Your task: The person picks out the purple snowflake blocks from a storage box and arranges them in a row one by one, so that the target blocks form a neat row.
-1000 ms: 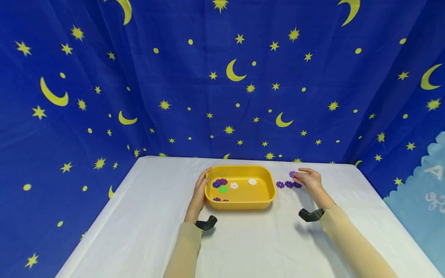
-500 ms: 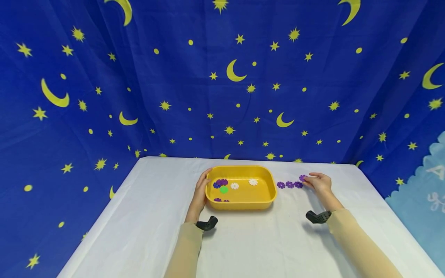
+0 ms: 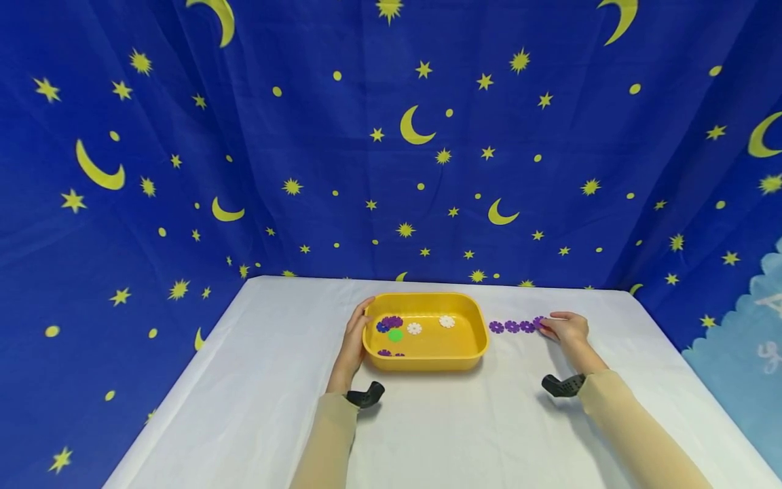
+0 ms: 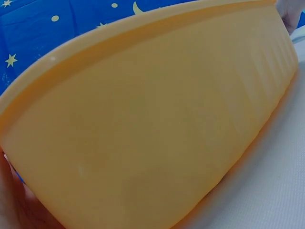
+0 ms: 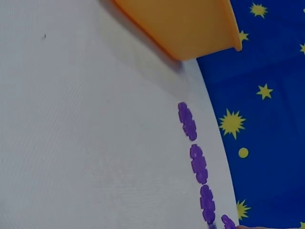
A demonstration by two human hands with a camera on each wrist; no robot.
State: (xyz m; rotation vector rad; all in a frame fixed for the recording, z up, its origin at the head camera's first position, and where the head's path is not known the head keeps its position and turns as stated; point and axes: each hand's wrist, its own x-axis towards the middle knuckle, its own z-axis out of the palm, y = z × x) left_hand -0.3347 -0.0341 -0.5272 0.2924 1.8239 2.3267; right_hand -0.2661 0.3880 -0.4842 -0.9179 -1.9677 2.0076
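Observation:
My left hand (image 3: 350, 345) grips the left end of a yellow plastic tub (image 3: 425, 363), its fingers along the outside and the thumb at the rim. In the left wrist view the tub's side wall (image 4: 157, 109) covers most of the picture. My right hand (image 3: 571, 333) pinches a purple snowflake disc (image 3: 539, 322) at the right end of a row. Three more purple snowflake discs (image 3: 511, 327) lie flat in that row, right of the tub. In the right wrist view the held disc (image 5: 228, 222) is slightly tilted beside the row's nearest disc (image 5: 207, 203).
Inside the tub lie two white discs (image 3: 447, 321), a green disc (image 3: 395, 335), a blue one (image 3: 382, 327) and several purple ones (image 3: 396, 322). A white cloth (image 3: 446, 435) covers the table. A blue star-patterned curtain (image 3: 342, 156) stands behind and at the sides.
My right hand has moved right and then down, bringing the purple disc from above the row to its right end. The left hand has kept its hold on the tub.

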